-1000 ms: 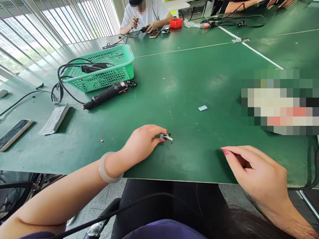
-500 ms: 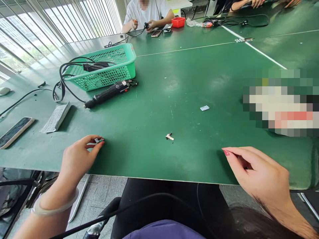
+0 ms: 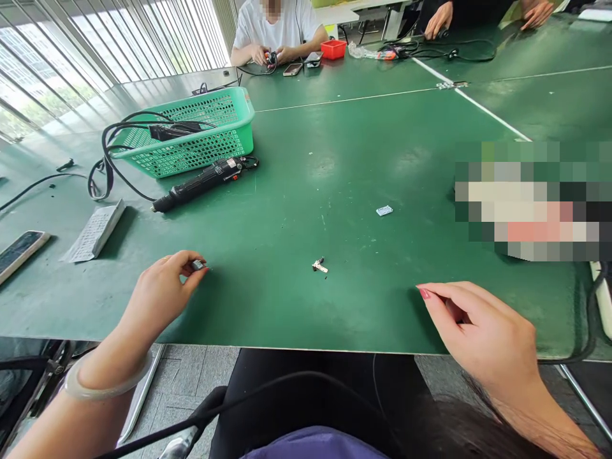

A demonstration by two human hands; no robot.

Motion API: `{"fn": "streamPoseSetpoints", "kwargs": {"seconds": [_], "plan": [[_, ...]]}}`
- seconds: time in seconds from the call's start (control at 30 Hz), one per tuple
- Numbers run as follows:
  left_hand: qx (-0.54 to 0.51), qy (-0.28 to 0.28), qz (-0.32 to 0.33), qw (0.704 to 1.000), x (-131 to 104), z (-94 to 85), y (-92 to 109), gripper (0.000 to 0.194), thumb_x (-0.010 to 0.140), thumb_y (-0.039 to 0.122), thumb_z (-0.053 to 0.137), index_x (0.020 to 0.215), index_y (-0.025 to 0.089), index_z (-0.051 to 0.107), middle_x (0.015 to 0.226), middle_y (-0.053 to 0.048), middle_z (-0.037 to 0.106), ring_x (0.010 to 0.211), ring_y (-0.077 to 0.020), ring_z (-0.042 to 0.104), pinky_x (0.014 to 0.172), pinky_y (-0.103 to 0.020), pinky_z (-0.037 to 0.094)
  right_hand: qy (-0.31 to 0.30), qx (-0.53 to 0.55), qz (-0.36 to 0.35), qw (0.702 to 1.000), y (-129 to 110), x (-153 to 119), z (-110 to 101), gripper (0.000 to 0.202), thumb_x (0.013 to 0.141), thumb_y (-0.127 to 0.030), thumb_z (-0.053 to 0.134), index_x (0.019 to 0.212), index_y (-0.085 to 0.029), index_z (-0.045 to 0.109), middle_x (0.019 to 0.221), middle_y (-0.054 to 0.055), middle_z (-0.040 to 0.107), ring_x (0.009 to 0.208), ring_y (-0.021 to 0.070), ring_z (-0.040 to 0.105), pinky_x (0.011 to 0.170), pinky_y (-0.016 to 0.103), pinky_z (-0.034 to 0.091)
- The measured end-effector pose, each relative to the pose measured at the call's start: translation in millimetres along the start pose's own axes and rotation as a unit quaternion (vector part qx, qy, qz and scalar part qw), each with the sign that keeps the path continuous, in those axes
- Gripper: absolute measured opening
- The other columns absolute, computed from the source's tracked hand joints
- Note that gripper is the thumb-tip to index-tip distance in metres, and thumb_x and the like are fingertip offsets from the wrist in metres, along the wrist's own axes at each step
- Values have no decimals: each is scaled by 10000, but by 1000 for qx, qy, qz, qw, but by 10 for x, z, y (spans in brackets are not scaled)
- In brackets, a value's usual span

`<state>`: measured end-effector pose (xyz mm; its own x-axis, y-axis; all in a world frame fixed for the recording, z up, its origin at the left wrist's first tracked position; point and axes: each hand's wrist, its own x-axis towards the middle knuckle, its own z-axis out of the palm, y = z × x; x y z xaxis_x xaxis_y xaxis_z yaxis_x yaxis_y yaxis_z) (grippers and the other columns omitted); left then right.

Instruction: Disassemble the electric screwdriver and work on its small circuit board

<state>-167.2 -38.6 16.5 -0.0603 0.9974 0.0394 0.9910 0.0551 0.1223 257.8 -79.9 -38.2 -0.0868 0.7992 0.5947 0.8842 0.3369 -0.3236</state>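
Observation:
My left hand (image 3: pixel 162 290) pinches a small metallic part (image 3: pixel 197 264) between thumb and fingers, just above the green table (image 3: pixel 287 306). Over the table's front edge at the right, my right hand (image 3: pixel 482 325) has thumb and index fingertips together; whether something tiny is between them cannot be made out. Between the hands lies a small cluster of parts (image 3: pixel 320 265), light metal with dark bits. Behind it and to the right is a small pale blue-white piece (image 3: pixel 384 210).
A black electric screwdriver (image 3: pixel 201 185) lies before a green basket (image 3: pixel 246 127) with cables. At left are a paper-covered block (image 3: pixel 95 233) and a phone (image 3: pixel 21 252). A blurred object (image 3: pixel 535 204) sits right. Two people work at the far side, near a red tray (image 3: pixel 333 50).
My left hand has moved slightly right with the small part. My right hand keeps its pinch. The view has shifted a little, and the far people's hands have moved.

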Motion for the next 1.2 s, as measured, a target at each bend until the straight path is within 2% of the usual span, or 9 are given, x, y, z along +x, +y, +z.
{"fn": "streamPoseSetpoints", "kwargs": {"seconds": [0.13, 0.23, 0.37, 0.5, 0.77, 0.87, 0.97, 1.1, 1.2], "plan": [[-42, -22, 137, 989, 77, 58, 512, 144, 876, 305, 519, 910, 215, 627, 834, -43, 676, 793, -210, 626, 777, -334, 486, 7, -13, -1, 1000, -1, -9, 11, 95, 879, -222, 613, 836, -193, 692, 662, -35, 635, 511, 66, 515, 510, 203, 395], [-58, -54, 272, 959, 173, 140, 950, 131, 883, 200, 507, 928, 198, 631, 857, -43, 671, 831, -198, 616, 794, -325, 487, 9, -14, -1, 1000, 5, -21, 14, 107, 890, -232, 603, 841, -194, 690, 678, -35, 641, 526, 64, 523, 528, 200, 399], [-35, -73, 339, 937, 287, 243, 1355, 134, 912, 191, 502, 955, 187, 629, 854, -51, 661, 829, -210, 608, 738, -320, 480, 1, -9, 5, 1000, 1, -26, 5, 102, 898, -229, 590, 865, -202, 683, 707, -40, 657, 527, 60, 525, 533, 196, 408], [-14, -74, 328, 942, 334, 253, 1521, 130, 922, 241, 515, 930, 179, 629, 782, -52, 647, 752, -217, 609, 683, -322, 470, 2, -1, 5, 1000, -2, -13, 4, 96, 896, -221, 593, 861, -200, 680, 717, -37, 663, 542, 64, 538, 547, 197, 421], [-58, -96, 287, 951, 450, 109, 1606, 120, 877, 248, 574, 955, 192, 646, 816, -43, 690, 727, -208, 639, 645, -308, 463, -20, 34, 6, 999, -62, 32, -6, 95, 892, -212, 594, 844, -203, 676, 739, -39, 661, 530, 59, 528, 534, 188, 438], [-127, -108, 255, 953, 499, 115, 1594, 122, 866, 241, 582, 955, 200, 656, 811, -19, 704, 701, -179, 636, 648, -295, 470, -93, 67, -7, 993, -168, 161, -2, 105, 900, -246, 587, 905, -218, 688, 812, -29, 682, 559, 66, 550, 537, 194, 458], [-225, -105, 235, 940, 554, 175, 1576, 140, 847, 215, 590, 964, 204, 666, 842, -2, 718, 717, -150, 640, 688, -281, 490, -194, 71, -45, 977, -313, 440, 58, 159, 890, -271, 601, 1014, -232, 693, 965, -7, 713, 656, 96, 605, 631, 242, 496], [-344, -109, 184, 914, 635, 277, 1547, 177, 810, 186, 603, 970, 198, 678, 950, -15, 732, 792, -138, 658, 773, -289, 526, -332, 88, -55, 938, -486, 908, 287, 265, 868, -341, 629, 1113, -248, 672, 1014, 14, 691, 754, 141, 617, 667, 289, 472], [-421, -135, 132, 887, 675, 346, 1517, 187, 788, 190, 628, 968, 177, 678, 969, -36, 736, 828, -144, 677, 825, -307, 540, -387, 98, -52, 915, -536, 1150, 515, 273, 849, -372, 647, 1077, -225, 682, 981, 33, 670, 770, 157, 600, 644, 288, 429]]}}
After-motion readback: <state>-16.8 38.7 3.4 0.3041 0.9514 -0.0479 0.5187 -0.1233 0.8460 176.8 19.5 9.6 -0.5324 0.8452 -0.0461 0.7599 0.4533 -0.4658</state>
